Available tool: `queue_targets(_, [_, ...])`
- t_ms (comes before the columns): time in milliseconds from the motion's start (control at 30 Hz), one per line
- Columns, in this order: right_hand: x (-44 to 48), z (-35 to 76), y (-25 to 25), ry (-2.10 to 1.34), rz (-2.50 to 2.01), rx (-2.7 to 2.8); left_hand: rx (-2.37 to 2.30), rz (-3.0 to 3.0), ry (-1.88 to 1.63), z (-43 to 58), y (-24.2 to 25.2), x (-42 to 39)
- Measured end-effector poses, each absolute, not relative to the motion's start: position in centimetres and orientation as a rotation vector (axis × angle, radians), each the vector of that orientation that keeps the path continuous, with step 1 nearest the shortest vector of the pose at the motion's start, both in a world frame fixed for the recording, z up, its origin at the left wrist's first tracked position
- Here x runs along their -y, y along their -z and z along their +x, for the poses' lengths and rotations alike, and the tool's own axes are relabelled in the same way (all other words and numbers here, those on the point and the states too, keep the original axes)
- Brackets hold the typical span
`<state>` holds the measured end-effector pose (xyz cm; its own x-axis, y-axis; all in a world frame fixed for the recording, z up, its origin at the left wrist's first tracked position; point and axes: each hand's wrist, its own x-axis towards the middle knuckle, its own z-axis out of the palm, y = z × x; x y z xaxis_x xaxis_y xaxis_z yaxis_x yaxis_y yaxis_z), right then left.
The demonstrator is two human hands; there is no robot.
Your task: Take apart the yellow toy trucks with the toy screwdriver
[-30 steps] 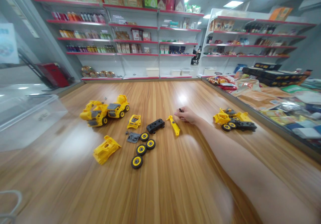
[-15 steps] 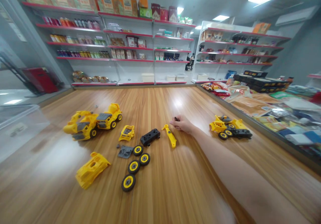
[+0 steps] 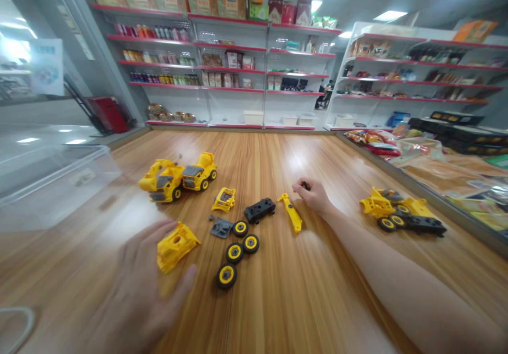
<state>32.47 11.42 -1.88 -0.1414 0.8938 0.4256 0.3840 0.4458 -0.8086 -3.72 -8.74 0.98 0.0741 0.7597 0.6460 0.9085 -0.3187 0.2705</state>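
Note:
My left hand [image 3: 145, 285], somewhat blurred, has its fingers and thumb apart around a yellow toy truck body [image 3: 177, 246]; I cannot tell whether it touches. Closed around a small dark piece [image 3: 305, 185] is my right hand [image 3: 316, 195], its kind unclear. Just left of that hand lies a yellow toy arm [image 3: 292, 214]. Between the hands are a black chassis [image 3: 260, 210], a yellow frame [image 3: 224, 199] and a grey plate [image 3: 221, 228]. Several black wheels with yellow hubs [image 3: 234, 252] lie below the chassis.
A yellow toy excavator [image 3: 162, 181] and a mixer truck [image 3: 199, 171] stand back left. Another partly built yellow vehicle [image 3: 400, 211] is beyond my right forearm. A clear plastic bin [image 3: 59, 177] sits left. Packaged goods [image 3: 432, 155] lie past the right table edge; stocked shelves [image 3: 237, 87] rise behind.
My left hand has come into view from below and reached the yellow truck body. My right hand stays near the toy arm, still holding the dark piece. The view has turned left.

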Motion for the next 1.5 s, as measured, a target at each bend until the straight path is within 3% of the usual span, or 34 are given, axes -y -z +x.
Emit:
queue_targets(133, [-11.6,32.4,1.8,-0.628,-1.134,1.783,1.849,-2.108,1.033,-4.4,0.8,5.6])
queue_targets(333, [-12.1,32.3,1.6,-0.625,-1.142,1.848,2.227,-2.073,1.382,-4.7,2.2,3.5])
queue_targets(600, [-13.6,32.5,1.9,-0.632,-1.153,1.829,2.303,-2.127,1.594,-4.5,2.0,1.1])
queue_targets(967, [-13.7,32.4,1.3,-0.654,-1.140,1.832,2.163,-2.323,1.508,-3.6,1.7,0.8])
queue_targets(1067, [-13.5,32.4,1.4,-0.666,-1.147,1.788,2.150,-2.229,1.687,-3.7,1.8,0.7])
queue_targets(1233, [-12.4,31.4,0.8,-0.668,-1.177,1.621,1.709,-2.194,2.340,-2.9,1.2,1.2])
queue_targets(1500, [-1.2,27.3,-3.7,-0.654,-1.275,1.764,1.398,-2.469,2.412,1.1,0.0,0.6])
